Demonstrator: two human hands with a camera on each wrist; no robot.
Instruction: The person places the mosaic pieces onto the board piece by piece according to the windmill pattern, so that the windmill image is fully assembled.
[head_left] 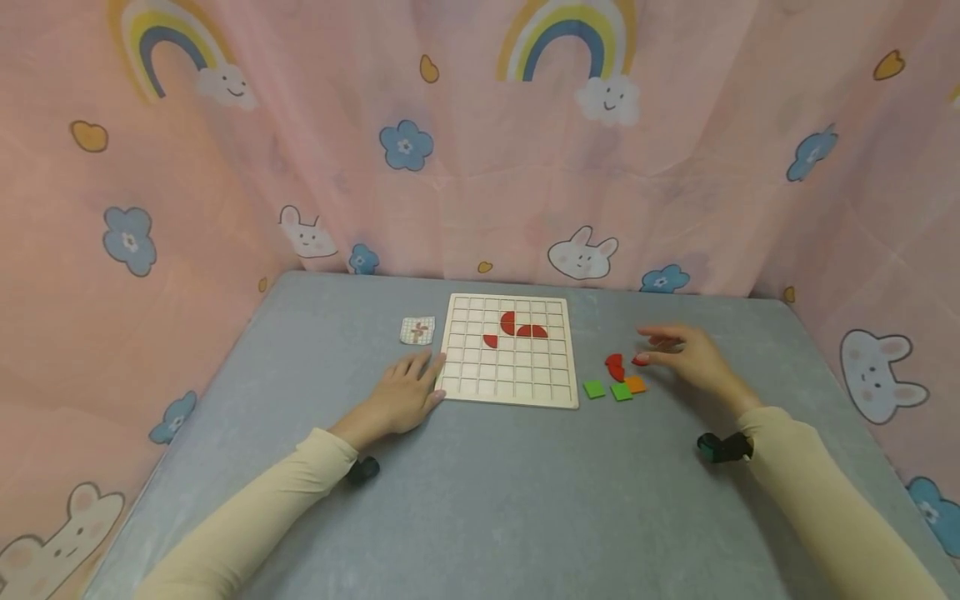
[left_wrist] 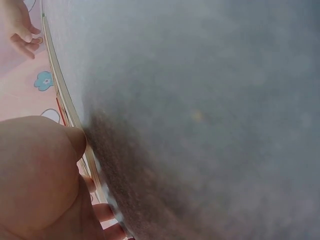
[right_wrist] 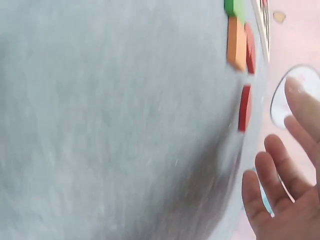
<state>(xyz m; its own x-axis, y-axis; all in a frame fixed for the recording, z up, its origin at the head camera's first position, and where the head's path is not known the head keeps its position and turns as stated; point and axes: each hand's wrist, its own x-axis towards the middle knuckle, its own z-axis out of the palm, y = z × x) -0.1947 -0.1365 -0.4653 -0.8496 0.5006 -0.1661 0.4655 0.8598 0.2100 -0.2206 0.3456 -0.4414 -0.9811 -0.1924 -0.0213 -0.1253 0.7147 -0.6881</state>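
Observation:
My left hand [head_left: 401,393] lies flat with fingers spread, thumb and a fingertip at the left edge of a pale wooden grid board [head_left: 465,387]. On the board sit red rounded pieces: a half-round pair [head_left: 507,323], a second pair [head_left: 532,332] to its right, and a lone quarter-round [head_left: 491,341]. My right hand [head_left: 690,358] hovers to the right of the board, fingers loosely extended. Below its thumb, a red quarter-round piece [right_wrist: 244,108] lies on the table, apart from the fingers in the right wrist view. Two more red pieces [head_left: 615,367] lie just left of it.
Near the board's lower right corner lie a green square [head_left: 594,389], another green square [head_left: 621,392] and an orange square [head_left: 635,384]. A small pattern card [head_left: 417,331] is left of the board. Behind the grey table [head_left: 480,500] hangs a pink printed curtain [head_left: 480,192].

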